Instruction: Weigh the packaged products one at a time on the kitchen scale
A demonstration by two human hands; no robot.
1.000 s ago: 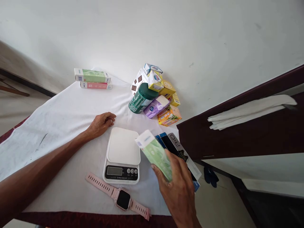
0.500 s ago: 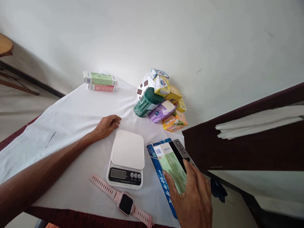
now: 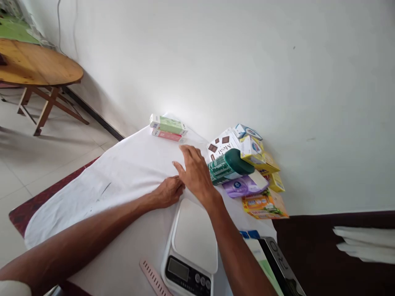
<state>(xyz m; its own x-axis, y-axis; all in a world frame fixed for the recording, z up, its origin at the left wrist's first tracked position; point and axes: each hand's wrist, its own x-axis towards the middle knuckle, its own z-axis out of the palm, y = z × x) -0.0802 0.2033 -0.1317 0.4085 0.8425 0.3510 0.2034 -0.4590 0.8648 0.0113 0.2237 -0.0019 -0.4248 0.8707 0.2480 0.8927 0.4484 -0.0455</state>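
White cloth point(image 3: 123, 181) beneath, nothing in the palm: right hand point(image 3: 196, 174), spread and released, fingers extended, low over the far end of the table.

Step, as I judge it: a reach, with no grasp made yet.

Nearest item: green bottle point(image 3: 230, 166), lying on its side. Its cap points right and its base sits just beside the back of my right hand. I cannot tell whether skin touches it.

Ahead of the fingertips: green carton point(image 3: 168, 123) stacked on pink carton point(image 3: 166, 135), near the hand but apart from it.

Next move, my reading: picking up the bottle calls for turning the hand rightward and wrapping the barrel from above, because it leans into a pile and may roll. The cartons would call for a longer stretch forward.

Left hand point(image 3: 168, 191): resting on the cloth, loosely curled, holding nothing I can see. It lies close under the right hand's thumb side, just beyond the scale's far corner.

Pile around the bottle:
- chocolate box point(image 3: 222, 146), behind it
- yellow-and-white box point(image 3: 251, 150), on top
- yellow boxes point(image 3: 271, 164), against the wall
- purple pack point(image 3: 242, 187), touching the bottle's near side
- orange box point(image 3: 265, 205), nearest me

Closer in: kitchen scale point(image 3: 193, 246) under my right forearm, pink strap point(image 3: 152, 279) at its left, black box point(image 3: 279, 263) at its right.

Outer edge: wooden table point(image 3: 37, 65) far left, dark cabinet point(image 3: 324, 246) at right.
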